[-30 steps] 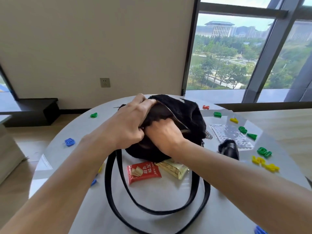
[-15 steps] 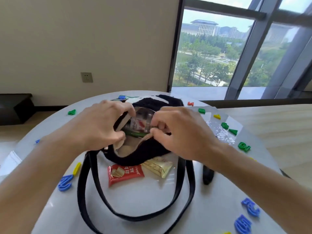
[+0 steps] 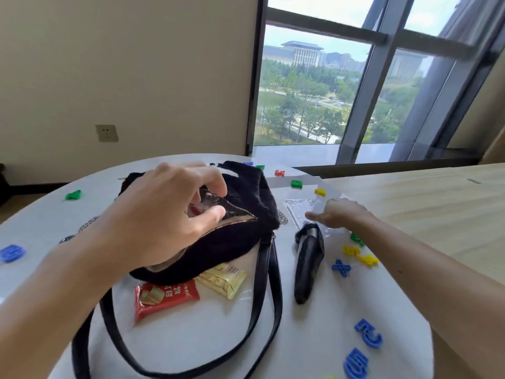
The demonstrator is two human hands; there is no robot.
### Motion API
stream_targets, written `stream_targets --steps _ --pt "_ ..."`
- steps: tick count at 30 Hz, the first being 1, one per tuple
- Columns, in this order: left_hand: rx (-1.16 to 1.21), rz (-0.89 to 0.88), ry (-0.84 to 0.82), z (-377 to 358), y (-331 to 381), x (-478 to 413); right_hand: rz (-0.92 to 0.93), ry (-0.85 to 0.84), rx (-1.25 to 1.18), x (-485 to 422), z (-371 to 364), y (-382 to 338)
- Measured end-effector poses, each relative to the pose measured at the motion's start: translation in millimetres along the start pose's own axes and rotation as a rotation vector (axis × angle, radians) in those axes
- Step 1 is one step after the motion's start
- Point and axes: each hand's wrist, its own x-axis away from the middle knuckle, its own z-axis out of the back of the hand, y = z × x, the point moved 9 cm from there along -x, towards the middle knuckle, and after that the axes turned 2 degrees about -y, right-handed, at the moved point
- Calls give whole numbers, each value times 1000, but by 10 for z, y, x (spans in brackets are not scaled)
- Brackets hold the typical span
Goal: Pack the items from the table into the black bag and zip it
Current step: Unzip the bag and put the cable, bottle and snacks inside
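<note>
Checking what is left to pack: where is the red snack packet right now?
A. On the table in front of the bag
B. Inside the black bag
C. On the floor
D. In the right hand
A: the red snack packet lies flat on the table, just in front of the black bag, beside the gold packet.

High-rise office room: floor-length window [image 3: 341, 99], campus view

Wall socket [image 3: 106, 133], large window [image 3: 341, 91] onto trees and buildings, wooden floor [image 3: 423, 203]
</note>
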Motion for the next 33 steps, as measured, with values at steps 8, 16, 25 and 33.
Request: stream_targets --steps 8,16,25,33 --pt "32 41 68 47 -10 9 19 -109 -156 -22 11 -163" --pt "36 39 27 -4 -35 13 -41 -291 -320 163 -1 -180" --pt "62 56 71 84 -24 50 -16 244 -860 9 413 10" --pt "-81 191 86 233 -473 48 467 704 -1368 939 1606 -140"
